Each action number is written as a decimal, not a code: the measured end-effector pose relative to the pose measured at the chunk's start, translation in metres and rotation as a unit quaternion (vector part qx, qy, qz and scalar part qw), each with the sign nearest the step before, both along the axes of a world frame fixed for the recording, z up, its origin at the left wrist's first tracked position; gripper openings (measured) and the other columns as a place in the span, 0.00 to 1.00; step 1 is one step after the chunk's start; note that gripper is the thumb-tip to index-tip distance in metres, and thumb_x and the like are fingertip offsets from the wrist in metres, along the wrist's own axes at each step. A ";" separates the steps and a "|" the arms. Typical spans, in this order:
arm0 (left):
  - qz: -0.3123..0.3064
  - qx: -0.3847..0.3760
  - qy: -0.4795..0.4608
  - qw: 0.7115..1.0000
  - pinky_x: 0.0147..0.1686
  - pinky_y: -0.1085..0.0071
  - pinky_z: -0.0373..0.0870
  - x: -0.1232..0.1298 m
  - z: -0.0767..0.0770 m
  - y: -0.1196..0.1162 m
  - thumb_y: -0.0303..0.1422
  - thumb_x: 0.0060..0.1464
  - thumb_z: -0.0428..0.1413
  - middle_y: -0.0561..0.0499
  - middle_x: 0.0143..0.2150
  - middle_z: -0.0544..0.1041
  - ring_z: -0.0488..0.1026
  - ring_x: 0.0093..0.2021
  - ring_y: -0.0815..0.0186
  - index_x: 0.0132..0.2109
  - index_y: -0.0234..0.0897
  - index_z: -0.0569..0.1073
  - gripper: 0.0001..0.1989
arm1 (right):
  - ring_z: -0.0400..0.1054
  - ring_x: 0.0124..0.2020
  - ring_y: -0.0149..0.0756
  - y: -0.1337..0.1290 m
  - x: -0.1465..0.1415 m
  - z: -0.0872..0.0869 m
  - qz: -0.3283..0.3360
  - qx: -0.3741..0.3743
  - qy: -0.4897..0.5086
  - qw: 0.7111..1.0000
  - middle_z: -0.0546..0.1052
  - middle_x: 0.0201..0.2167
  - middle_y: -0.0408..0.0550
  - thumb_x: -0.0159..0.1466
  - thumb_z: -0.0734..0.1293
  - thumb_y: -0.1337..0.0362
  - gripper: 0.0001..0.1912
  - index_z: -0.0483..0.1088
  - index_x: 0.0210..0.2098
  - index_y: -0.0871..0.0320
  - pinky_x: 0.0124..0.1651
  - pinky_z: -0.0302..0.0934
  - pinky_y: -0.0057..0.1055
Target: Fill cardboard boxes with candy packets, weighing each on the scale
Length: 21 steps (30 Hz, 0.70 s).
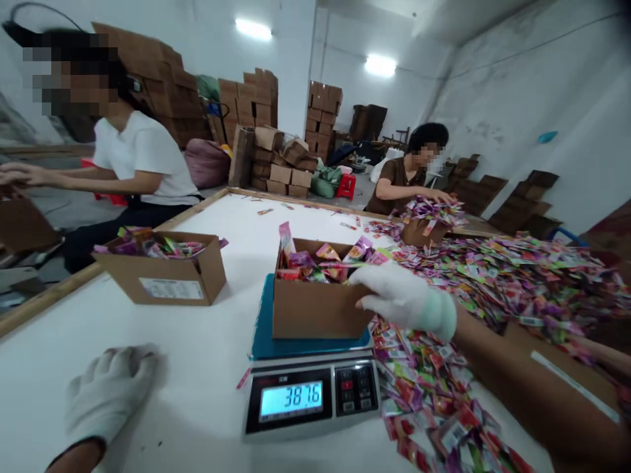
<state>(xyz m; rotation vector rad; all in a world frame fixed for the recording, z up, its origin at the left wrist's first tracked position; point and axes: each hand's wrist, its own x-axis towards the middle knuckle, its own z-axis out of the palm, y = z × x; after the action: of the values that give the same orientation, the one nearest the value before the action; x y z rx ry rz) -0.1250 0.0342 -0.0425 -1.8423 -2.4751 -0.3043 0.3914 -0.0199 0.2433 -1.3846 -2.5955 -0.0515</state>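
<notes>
- Head camera: on my feed the gloved right hand (399, 292), right of centre, lies against the right end of an uncovered cardboard box (320, 312). Its fingers are partly curled at the rim; I can't tell whether they grip the cardboard or a packet.
- That box sits in the middle of the frame on the blue plate (263, 325) of a digital scale (333, 394), filled with colourful packets (325, 263).
- I read 387.6 on the lit display (290, 399), lower centre. The small print above it and the markings on the keypad (355, 387) are too blurred for me.
- Lower left, the gloved left hand (111, 387) rests palm down on the white tabletop (197, 355), fingers loosely spread, holding nothing.
- Left of centre I see a second filled box (158, 266) bearing a white label (171, 289); its printed lines are too small to read.
- Loose packets heap up in a pile (522, 276) across the right side; I can't make out a brand.
- Two co-workers are in view: a person in a white top (140, 157), upper left, and a person in a brown top (392, 177), upper right, hands at another packet-filled box (419, 233).
</notes>
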 end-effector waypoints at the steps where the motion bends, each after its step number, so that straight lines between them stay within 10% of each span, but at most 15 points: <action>1: 0.000 0.000 0.004 1.000 0.58 0.50 0.60 0.003 0.002 -0.001 0.55 0.61 0.30 0.37 0.60 0.69 0.63 0.62 0.46 0.52 0.38 0.68 0.33 | 0.72 0.38 0.39 -0.005 0.002 0.010 0.013 0.016 0.037 0.999 0.78 0.41 0.50 0.63 0.70 0.64 0.12 0.74 0.46 0.57 0.43 0.65 0.35; 8: -0.017 -0.001 0.021 1.000 0.57 0.50 0.60 0.010 0.000 -0.004 0.53 0.64 0.32 0.34 0.58 0.69 0.63 0.60 0.45 0.54 0.31 0.69 0.34 | 0.68 0.31 0.32 -0.020 -0.003 0.083 -0.003 0.129 0.278 0.952 0.74 0.36 0.46 0.61 0.75 0.56 0.17 0.70 0.44 0.56 0.32 0.61 0.32; 21: -0.019 0.020 0.014 1.000 0.57 0.52 0.58 0.009 -0.005 -0.004 0.51 0.64 0.35 0.34 0.57 0.70 0.62 0.59 0.47 0.53 0.30 0.70 0.32 | 0.72 0.41 0.41 0.047 -0.047 0.090 -0.053 -0.064 -0.142 0.986 0.79 0.44 0.52 0.61 0.70 0.59 0.20 0.75 0.51 0.59 0.43 0.67 0.37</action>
<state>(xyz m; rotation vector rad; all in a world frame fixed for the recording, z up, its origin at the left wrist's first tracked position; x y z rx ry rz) -0.1163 0.0303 -0.0478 -1.8664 -2.4007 -0.3266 0.3448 0.0267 0.3334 -1.6720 -2.7927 -0.1088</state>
